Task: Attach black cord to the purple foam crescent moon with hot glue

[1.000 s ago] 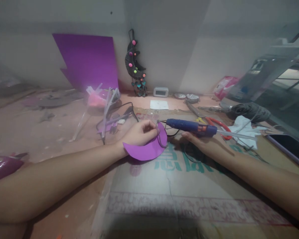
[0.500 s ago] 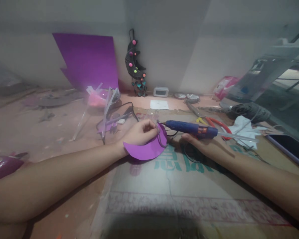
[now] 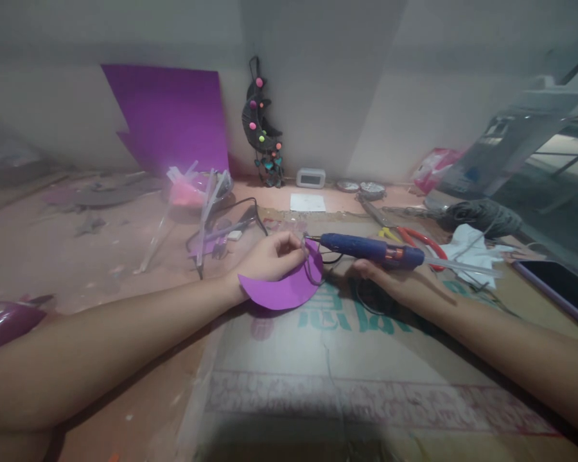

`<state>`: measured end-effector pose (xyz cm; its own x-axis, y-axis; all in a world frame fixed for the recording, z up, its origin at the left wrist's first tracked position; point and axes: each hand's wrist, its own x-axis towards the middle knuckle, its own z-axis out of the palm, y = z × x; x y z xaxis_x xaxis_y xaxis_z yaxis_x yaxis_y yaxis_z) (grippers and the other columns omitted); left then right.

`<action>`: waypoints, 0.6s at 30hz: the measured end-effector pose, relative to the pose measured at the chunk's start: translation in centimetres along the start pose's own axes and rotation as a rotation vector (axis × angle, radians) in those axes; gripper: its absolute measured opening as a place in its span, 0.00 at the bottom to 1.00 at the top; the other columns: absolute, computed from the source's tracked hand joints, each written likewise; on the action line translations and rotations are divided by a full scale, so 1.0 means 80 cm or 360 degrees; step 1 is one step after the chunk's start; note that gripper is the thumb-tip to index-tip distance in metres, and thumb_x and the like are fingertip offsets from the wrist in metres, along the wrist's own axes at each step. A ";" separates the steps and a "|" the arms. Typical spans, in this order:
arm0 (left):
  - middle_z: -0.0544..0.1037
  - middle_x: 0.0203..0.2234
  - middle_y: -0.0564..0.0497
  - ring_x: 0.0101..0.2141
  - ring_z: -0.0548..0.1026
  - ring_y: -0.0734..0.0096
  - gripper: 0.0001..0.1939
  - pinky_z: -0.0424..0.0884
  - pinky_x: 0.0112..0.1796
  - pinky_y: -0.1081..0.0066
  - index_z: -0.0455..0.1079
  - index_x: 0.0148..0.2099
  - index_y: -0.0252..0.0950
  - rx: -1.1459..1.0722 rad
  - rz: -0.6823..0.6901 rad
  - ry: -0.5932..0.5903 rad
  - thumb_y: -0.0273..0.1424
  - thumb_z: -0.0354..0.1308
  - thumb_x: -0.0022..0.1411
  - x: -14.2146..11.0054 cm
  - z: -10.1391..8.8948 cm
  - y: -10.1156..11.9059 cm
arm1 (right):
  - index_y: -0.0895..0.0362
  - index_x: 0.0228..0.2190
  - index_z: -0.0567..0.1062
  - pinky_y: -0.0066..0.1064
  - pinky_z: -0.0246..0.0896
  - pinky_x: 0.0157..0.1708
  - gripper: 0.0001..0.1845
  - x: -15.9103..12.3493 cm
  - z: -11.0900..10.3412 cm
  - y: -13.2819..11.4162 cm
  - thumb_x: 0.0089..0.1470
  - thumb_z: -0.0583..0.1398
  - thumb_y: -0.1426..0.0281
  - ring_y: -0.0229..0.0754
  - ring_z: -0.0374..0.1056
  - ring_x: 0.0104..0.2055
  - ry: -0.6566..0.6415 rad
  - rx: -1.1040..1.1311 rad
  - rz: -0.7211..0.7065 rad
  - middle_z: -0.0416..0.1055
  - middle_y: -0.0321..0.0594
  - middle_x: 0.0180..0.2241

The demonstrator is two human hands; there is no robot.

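Pale grey wall [image 3: 318, 77] across the far side, pinkish worktop [image 3: 149, 423] below it, and craft bits pretty much everywhere. Laid flat near the middle is a cardboard sheet [image 3: 279, 353] with green and red printing, and the purple crescent [image 3: 282, 294] is held up over its far part. Left hand [image 3: 270, 256] has thumb and fingertips pinched narrow at the crescent, by its right end, with a thin grey cord [image 3: 310, 273] looping down over the purple. Right hand [image 3: 394, 280] is closed around a blue glue gun [image 3: 356, 247], clear stick poking out to the right, nozzle aimed left, right up by those pinching fingertips; can't tell if it's touching. Far left, a purple sheet [image 3: 178, 115] leans on the wall beside a dark moon ornament [image 3: 257, 128] with coloured dots. Over on the right: red-handled scissors [image 3: 424, 237], grey yarn [image 3: 484, 217] and a phone [image 3: 559, 289].
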<state>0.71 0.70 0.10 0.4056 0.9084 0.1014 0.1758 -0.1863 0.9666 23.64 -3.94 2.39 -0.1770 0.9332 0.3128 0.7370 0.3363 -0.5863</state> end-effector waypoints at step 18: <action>0.66 0.19 0.59 0.20 0.63 0.79 0.08 0.59 0.24 0.76 0.62 0.30 0.36 -0.0023 -0.0045 -0.0030 0.32 0.58 0.56 -0.002 0.000 0.004 | 0.53 0.34 0.77 0.37 0.69 0.37 0.19 0.034 -0.049 -0.031 0.54 0.58 0.51 0.47 0.73 0.37 0.0414 0.0091 0.0025 0.77 0.42 0.35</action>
<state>0.70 0.48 0.40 0.4172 0.9062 0.0694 0.1747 -0.1549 0.9724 23.91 -2.75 7.63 0.0130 0.8768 0.4807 0.6991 0.3358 -0.6313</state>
